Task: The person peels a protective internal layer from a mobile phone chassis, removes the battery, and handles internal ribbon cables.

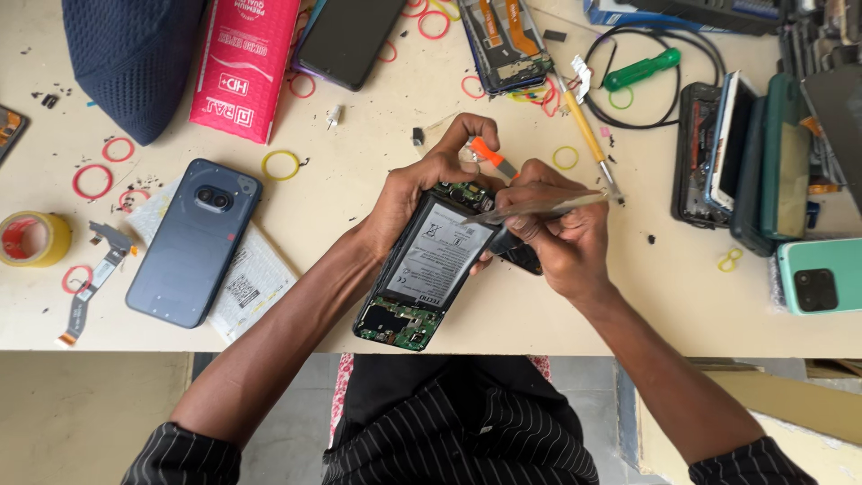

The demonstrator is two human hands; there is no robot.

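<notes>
An opened phone [422, 274] with its back cover off lies tilted over the table's front edge, showing a grey battery and green circuit boards at both ends. My left hand [422, 184] grips its upper left side. My right hand [557, 238] holds metal tweezers [530, 209], their tips resting on the phone's upper end near the battery. A small orange-handled tool [492, 155] pokes up between my two hands; which hand holds it is unclear.
A dark blue phone back cover [190, 242] lies left on a paper sheet. A pink packet [242, 63], dark cap [130, 58], tape roll [31, 238], rubber bands, a screwdriver [588, 135], and several phones [763, 153] crowd the table.
</notes>
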